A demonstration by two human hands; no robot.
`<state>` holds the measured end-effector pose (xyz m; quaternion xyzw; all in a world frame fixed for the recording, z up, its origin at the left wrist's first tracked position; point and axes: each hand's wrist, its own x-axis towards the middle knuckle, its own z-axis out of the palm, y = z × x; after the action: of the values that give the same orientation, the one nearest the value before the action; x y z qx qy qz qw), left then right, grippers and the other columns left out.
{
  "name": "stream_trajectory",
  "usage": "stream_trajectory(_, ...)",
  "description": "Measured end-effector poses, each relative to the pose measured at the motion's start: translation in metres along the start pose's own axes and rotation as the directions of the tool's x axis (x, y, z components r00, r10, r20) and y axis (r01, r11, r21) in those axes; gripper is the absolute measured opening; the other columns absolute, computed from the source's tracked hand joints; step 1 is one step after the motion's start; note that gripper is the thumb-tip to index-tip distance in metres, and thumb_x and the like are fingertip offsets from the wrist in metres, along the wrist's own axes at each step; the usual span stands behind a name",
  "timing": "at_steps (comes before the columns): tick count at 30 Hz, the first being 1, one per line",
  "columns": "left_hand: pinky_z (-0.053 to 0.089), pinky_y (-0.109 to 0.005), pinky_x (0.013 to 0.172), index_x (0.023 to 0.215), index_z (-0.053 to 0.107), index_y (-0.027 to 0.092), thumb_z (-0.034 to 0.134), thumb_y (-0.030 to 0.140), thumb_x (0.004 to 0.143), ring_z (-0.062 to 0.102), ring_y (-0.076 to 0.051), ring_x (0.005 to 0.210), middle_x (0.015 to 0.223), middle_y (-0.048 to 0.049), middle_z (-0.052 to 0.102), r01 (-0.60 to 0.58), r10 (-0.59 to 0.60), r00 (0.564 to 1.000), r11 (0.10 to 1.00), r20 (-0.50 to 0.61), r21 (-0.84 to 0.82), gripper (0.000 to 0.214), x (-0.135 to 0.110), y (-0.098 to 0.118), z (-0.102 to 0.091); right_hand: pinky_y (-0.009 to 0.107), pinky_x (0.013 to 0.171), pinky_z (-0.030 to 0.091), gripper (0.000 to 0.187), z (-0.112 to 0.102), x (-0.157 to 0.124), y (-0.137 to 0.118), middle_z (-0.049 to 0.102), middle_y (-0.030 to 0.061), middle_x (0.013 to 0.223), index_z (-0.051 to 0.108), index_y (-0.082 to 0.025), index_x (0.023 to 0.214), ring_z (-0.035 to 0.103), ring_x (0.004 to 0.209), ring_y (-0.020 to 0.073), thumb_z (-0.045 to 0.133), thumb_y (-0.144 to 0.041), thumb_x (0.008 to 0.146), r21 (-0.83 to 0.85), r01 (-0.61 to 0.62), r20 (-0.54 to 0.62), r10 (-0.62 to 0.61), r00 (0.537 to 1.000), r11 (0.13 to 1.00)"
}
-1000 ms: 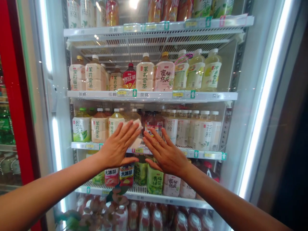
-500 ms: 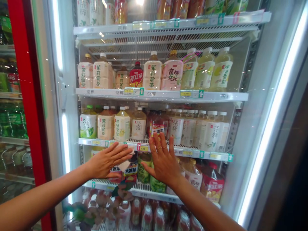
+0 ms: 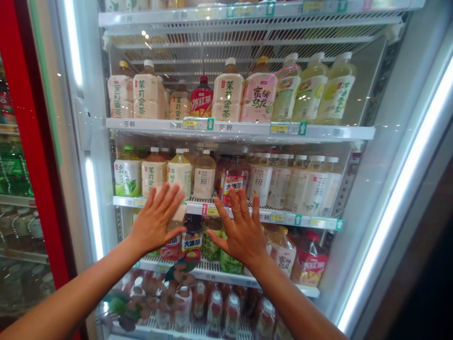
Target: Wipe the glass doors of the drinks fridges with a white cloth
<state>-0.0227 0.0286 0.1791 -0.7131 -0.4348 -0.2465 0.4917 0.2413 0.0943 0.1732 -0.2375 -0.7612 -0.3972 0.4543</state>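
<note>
Both my hands lie flat against the glass door (image 3: 357, 198) of a drinks fridge. My left hand (image 3: 157, 221) has its fingers spread and presses a small white cloth (image 3: 179, 213) to the glass; only a corner of the cloth shows past the fingers. My right hand (image 3: 239, 231) is open, palm on the glass, fingers pointing up, with nothing in it. Behind the hands is the shelf edge (image 3: 283, 218) with price tags. A dark iced-tea bottle (image 3: 191, 238) stands between the hands, behind the glass.
Several shelves of tea bottles (image 3: 226, 97) fill the fridge. Lit strips run down the left door frame (image 3: 72, 52) and the right side (image 3: 399, 198). A red frame (image 3: 26, 141) borders a second fridge on the left. Flowers reflect in the glass low down (image 3: 155, 293).
My left hand with the cloth slid down the glass, then back up and left. My right hand turned from pointing left to pointing up. The view shifted.
</note>
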Motion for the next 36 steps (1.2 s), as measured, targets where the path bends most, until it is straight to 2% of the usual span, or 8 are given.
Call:
stream_trajectory(3,0.002,-0.059,0.129,0.164,-0.002,0.014,0.038,0.070,0.096,-0.008,-0.032,0.160,0.172,-0.0133,0.003,0.187,-0.189,0.977,0.982,-0.096,-0.026,0.097,0.006,0.019,0.007,0.070,0.125,0.011,0.095,0.000,0.000,0.000,-0.002,0.0173,0.172,0.018,-0.018,0.165,0.001,0.159,0.0383,0.061,-0.061,0.092,-0.010,-0.003,-0.007,0.003,1.000,1.000)
stream_trajectory(8,-0.003,-0.044,0.132,0.165,0.012,0.021,0.039,0.075,0.093,-0.005,-0.023,0.161,0.171,-0.0018,0.019,-0.314,0.314,0.944,0.949,0.104,-0.020,0.094,-0.004,0.029,0.007,0.071,0.125,0.012,0.094,0.000,0.000,0.001,0.000,0.0174,0.171,0.017,-0.018,0.165,0.002,0.159,0.0381,0.061,-0.059,0.093,-0.004,0.001,-0.001,-0.001,1.000,1.000)
stream_trajectory(14,-0.004,-0.055,0.130,0.163,-0.006,0.013,0.039,0.066,0.098,-0.015,-0.029,0.158,0.172,-0.0110,-0.005,0.128,-0.127,0.989,0.992,-0.073,0.008,0.096,0.018,0.004,0.001,0.070,0.126,0.011,0.096,0.000,0.000,0.001,0.000,0.0161,0.171,0.014,-0.019,0.166,0.004,0.159,0.0386,0.062,-0.059,0.093,0.000,-0.010,-0.018,0.010,1.000,1.000)
stream_trajectory(20,-0.004,-0.042,0.132,0.165,0.010,0.024,0.043,0.068,0.096,-0.001,-0.019,0.160,0.170,0.0010,0.020,-0.368,0.369,0.919,0.929,0.143,-0.030,0.088,-0.032,0.002,0.004,0.069,0.126,0.011,0.097,-0.001,0.000,0.001,-0.002,0.0148,0.171,0.011,-0.020,0.166,0.001,0.159,0.0360,0.061,-0.060,0.093,0.008,-0.009,0.002,0.009,1.000,1.000)
stream_trajectory(23,-0.004,-0.049,0.132,0.164,0.001,0.027,0.041,0.062,0.099,-0.005,-0.022,0.160,0.173,-0.0002,0.007,-0.105,0.105,0.991,0.994,0.086,-0.014,0.085,-0.017,-0.025,-0.007,0.068,0.127,0.010,0.094,0.001,0.000,-0.003,0.000,0.0123,0.171,0.012,-0.023,0.166,0.003,0.160,0.0340,0.061,-0.060,0.094,0.006,-0.057,-0.019,0.057,0.998,0.998)
stream_trajectory(26,-0.004,-0.059,0.130,0.163,-0.009,0.024,0.043,0.058,0.099,-0.012,-0.028,0.158,0.172,-0.0050,-0.008,0.217,-0.218,0.975,0.976,-0.040,-0.027,0.089,-0.014,-0.025,-0.006,0.068,0.127,0.010,0.088,0.003,0.000,-0.007,0.002,0.0083,0.172,0.011,-0.028,0.165,0.007,0.160,0.0335,0.060,-0.054,0.096,0.008,-0.112,-0.037,0.113,0.993,0.994)
stream_trajectory(33,-0.006,-0.044,0.133,0.165,0.007,0.028,0.051,0.067,0.092,0.001,-0.020,0.160,0.168,0.0003,0.026,-0.193,0.193,0.968,0.981,0.158,-0.019,0.094,-0.077,0.001,0.009,0.070,0.127,0.010,0.081,0.003,0.000,-0.008,0.001,0.0052,0.171,0.009,-0.031,0.165,0.010,0.159,0.0346,0.056,-0.039,0.100,0.038,-0.128,-0.029,0.129,0.991,0.991)
stream_trajectory(36,-0.008,-0.052,0.131,0.165,0.004,0.030,0.045,0.060,0.097,-0.006,-0.023,0.160,0.172,-0.0004,0.011,0.020,-0.019,0.997,1.000,0.075,-0.018,0.084,-0.037,-0.027,-0.003,0.070,0.127,0.011,0.080,0.004,0.000,-0.009,0.002,0.0056,0.172,0.011,-0.030,0.165,0.010,0.159,0.0348,0.057,-0.038,0.100,0.025,-0.131,-0.048,0.132,0.990,0.991)
